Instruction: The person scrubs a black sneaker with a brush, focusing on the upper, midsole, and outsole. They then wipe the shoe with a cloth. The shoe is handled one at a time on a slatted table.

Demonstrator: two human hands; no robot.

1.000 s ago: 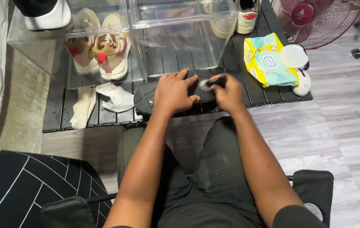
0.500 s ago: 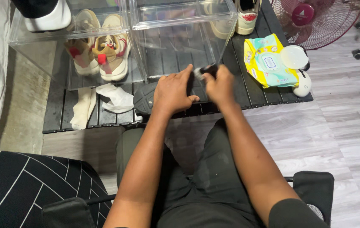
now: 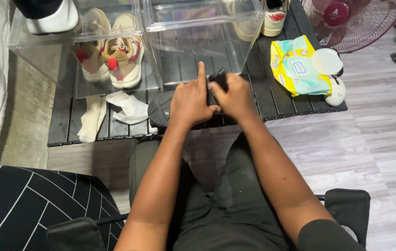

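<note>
Both hands closed, left hand [image 3: 189,101] gripping black shoe [image 3: 160,108], right hand [image 3: 233,96] beside

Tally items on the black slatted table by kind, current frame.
Shoes: 6, black shoe under both hands, tan pair, three partly cropped
Clear boxes: 2
Wipes pack: 1
White cloths: 2
Total: 11
</note>
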